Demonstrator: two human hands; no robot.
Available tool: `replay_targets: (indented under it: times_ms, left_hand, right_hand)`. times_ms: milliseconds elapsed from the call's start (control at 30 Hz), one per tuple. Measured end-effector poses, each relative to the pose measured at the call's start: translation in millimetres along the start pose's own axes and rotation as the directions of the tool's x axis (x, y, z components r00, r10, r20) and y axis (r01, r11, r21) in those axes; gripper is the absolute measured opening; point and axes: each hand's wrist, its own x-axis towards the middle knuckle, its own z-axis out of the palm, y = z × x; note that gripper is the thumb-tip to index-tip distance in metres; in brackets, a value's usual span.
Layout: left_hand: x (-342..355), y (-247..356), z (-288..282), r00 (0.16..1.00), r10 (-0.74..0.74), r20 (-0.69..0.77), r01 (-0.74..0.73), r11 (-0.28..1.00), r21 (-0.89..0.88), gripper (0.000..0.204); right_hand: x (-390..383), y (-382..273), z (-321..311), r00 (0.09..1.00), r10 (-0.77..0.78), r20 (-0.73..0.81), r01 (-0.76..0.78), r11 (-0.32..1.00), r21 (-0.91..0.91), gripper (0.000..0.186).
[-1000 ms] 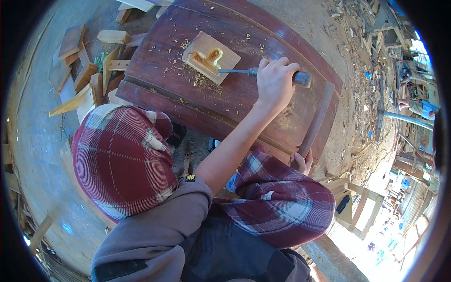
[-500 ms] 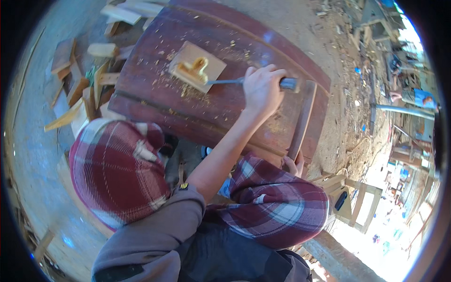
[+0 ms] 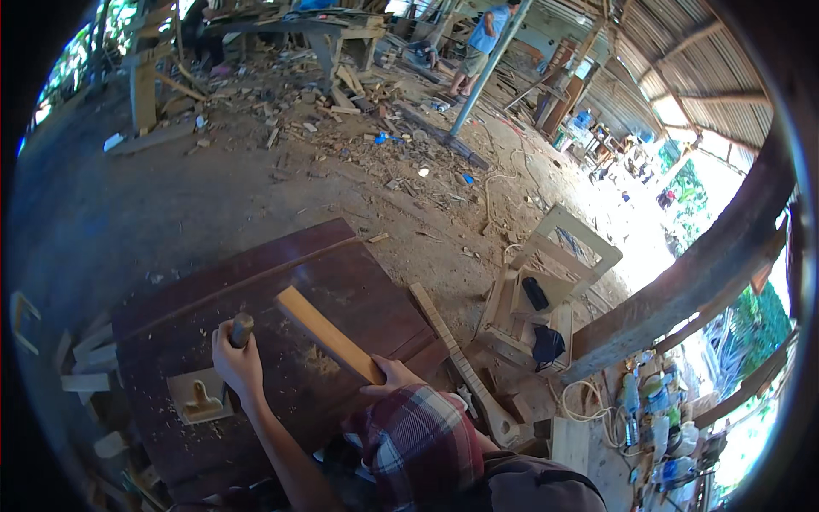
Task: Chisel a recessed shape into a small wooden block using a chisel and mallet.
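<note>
The dark reddish-brown wooden table (image 3: pixel 375 290) stood on a brown floor (image 3: pixel 213 200), and along its far side there ran a long straight seam. On the left part of the table top, a pale wooden block (image 3: pixel 201 398) with a hollow cut into it was lying flat. Small shavings (image 3: pixel 198 429) were scattered around this block. Beyond the table, many wood scraps (image 3: pixel 341 141) lay upon the floor.
</note>
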Motion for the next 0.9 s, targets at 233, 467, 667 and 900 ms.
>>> replay_targets:
  times_ms: [233, 467, 667, 900]
  left_hand:
    - [30, -27, -44, 0.979, -0.11, -0.169, 0.053, 0.949, -0.312, 0.012]
    - [39, -86, -85, 0.921, -0.268, -0.284, 0.082, 0.844, -0.53, 0.01]
    - [36, -79, -88, 0.891, -0.247, -0.382, 0.028, 0.867, -0.497, 0.006]
    - [35, -85, -89, 0.921, -0.282, -0.268, 0.079, 0.81, -0.58, 0.006]
  right_hand:
    - [-1, 20, 3, 0.99, -0.026, 0.136, 0.045, 0.99, -0.135, 0.069]
    - [4, 17, 23, 0.972, -0.038, 0.234, 0.079, 0.982, -0.169, 0.067]
    - [4, 18, 23, 0.97, -0.041, 0.238, 0.083, 0.982, -0.172, 0.065]
    - [7, 17, 22, 0.972, -0.031, 0.233, 0.074, 0.981, -0.178, 0.063]
